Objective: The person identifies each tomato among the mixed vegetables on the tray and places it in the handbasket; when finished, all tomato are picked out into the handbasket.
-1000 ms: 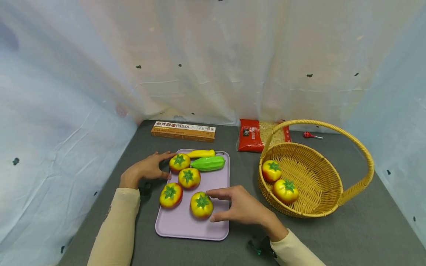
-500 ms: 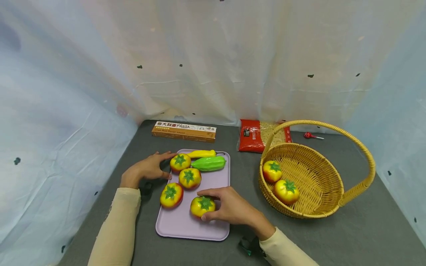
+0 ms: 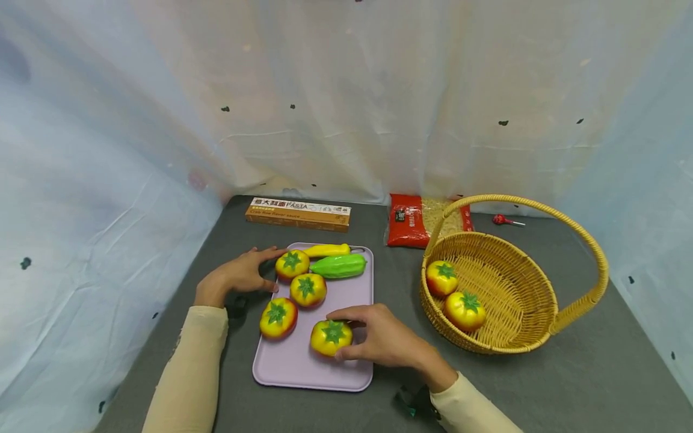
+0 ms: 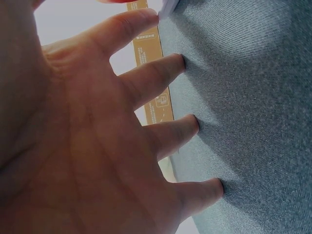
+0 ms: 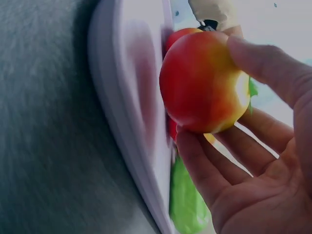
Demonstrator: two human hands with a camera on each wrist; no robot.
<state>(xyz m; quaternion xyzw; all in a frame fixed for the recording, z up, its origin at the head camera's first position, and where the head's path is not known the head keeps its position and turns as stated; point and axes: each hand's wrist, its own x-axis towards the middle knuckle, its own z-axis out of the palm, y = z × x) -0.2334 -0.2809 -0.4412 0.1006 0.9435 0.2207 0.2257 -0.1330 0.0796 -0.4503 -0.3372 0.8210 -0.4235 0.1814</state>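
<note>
My right hand (image 3: pixel 384 337) pinches a yellow-and-red toy tomato (image 3: pixel 327 340) with a green star-shaped leaf top, thumb on one side and fingers on the other. In the right wrist view this tomato (image 5: pixel 202 80) appears tilted, close beside the tray surface. Fingers spread, my left hand (image 3: pixel 240 275) rests at the upper left edge of the lilac tray (image 3: pixel 303 373). Its fingertips (image 4: pixel 214 187) touch the grey cloth in the left wrist view. Three more tomatoes lie on the tray, one of them (image 3: pixel 278 319) at the left side. A green vegetable (image 3: pixel 339 266) and a yellow pepper (image 3: pixel 327 250) lie behind them.
A wicker basket (image 3: pixel 509 288) with a tall handle stands right of the tray, holding two tomatoes (image 3: pixel 464 311). At the back are a pasta box (image 3: pixel 298 214), a red pasta bag (image 3: pixel 408 221) and a lollipop (image 3: pixel 500 219). White sheeting (image 3: pixel 346 108) encloses the table's back and sides.
My right hand has moved left onto the nearest tomato and closed its thumb and fingers round it; the tomato has tilted and shifted slightly right. My left hand has stayed in place.
</note>
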